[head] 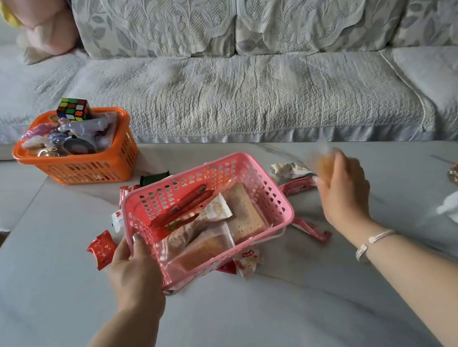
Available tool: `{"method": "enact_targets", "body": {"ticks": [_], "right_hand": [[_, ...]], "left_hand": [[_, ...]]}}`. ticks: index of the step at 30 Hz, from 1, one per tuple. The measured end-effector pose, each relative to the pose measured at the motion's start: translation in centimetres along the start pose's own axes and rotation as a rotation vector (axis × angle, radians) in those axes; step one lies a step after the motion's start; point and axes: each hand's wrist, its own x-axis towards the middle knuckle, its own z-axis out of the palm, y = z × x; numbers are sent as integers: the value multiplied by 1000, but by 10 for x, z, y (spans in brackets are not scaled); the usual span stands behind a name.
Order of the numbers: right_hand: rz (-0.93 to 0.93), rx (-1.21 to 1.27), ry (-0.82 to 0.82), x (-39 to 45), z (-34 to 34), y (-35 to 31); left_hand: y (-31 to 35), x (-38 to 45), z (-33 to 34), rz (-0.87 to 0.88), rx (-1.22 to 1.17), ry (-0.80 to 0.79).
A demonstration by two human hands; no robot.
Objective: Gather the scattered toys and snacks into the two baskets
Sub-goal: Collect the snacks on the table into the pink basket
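A: What is happening nearest to the camera?
B: The left hand is gripping the near corner of the pink basket, thumb curling over the rim, and is holding it tilted on the marble table.
A: And what is lying inside?
B: Wrapped bread slices, red sausage sticks and a white sachet.
A: The right hand?
B: The right hand is hovering just right of the basket w/ a bracelet on the wrist. Fingers are curling round something orange and blurry; I cannot tell what it is.
A: Is anything lying loose around the basket?
B: Yes. A red packet is lying beside the left hand, red wrappers are showing at the right side and under the basket, and a crumpled silver wrapper is lying behind.
A: Farther back?
B: The orange basket is standing at the far left of the table, full of toys, w/ a Rubik's cube sitting on top. Behind it the sofa is running across the whole view.
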Motion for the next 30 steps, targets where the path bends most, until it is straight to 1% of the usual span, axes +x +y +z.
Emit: {"method": "enact_targets", "body": {"ticks": [2,3,5,6,7,8,10,12,15,16,17,18,19,21,24,25,26,27,28,30], "right_hand": [[-250,62,3,0,-25,-49],[-385,102,-43,-4,-35,-73],[-658,103,-219,-22,-43,-118],[-753,60,-319,-33,-41,-136],[-805,23,-393,-44,-34,-150],[-813,-24,-439,-53,-26,-162],[-811,-104,-438,-67,-13,-178],[-798,-119,-456,-76,0,-185],[-773,-157,-658,-84,17,-182],[-756,-134,-706,-85,17,-180],[-744,-79,-712,-84,17,-178],[-730,2,-685,-81,15,-176],[-700,93,-623,-77,12,-174],[-595,225,-402,-64,3,-167],[-342,258,6,-37,-2,-131],[-240,253,98,-29,-1,-114],[-144,230,139,-21,2,-94],[-68,188,122,-17,8,-74],[-23,118,48,-15,17,-53],[-14,-70,-231,-21,40,-14]], "left_hand": [[1,-4,-4,11,-1,-6],[0,-5,-3,11,-1,-7],[-1,-7,-5,9,7,-2],[-2,-9,-6,6,7,-1],[-3,-10,-6,5,5,-4],[-3,-11,-7,4,4,-13],[-2,-15,-9,0,-11,-36],[-1,-15,-12,-5,-25,-52],[2,-12,-17,-25,-30,-64],[2,-10,-19,-29,-29,-72],[3,-8,-21,-28,-27,-79],[3,-6,-24,-22,-24,-82],[3,-3,-26,-11,-18,-82],[4,3,-28,10,-2,-82],[4,13,-25,33,25,-60],[5,15,-23,38,27,-55],[6,17,-20,39,24,-49],[6,20,-17,36,18,-42],[6,22,-14,35,9,-40],[4,27,-7,27,9,-27]]}}
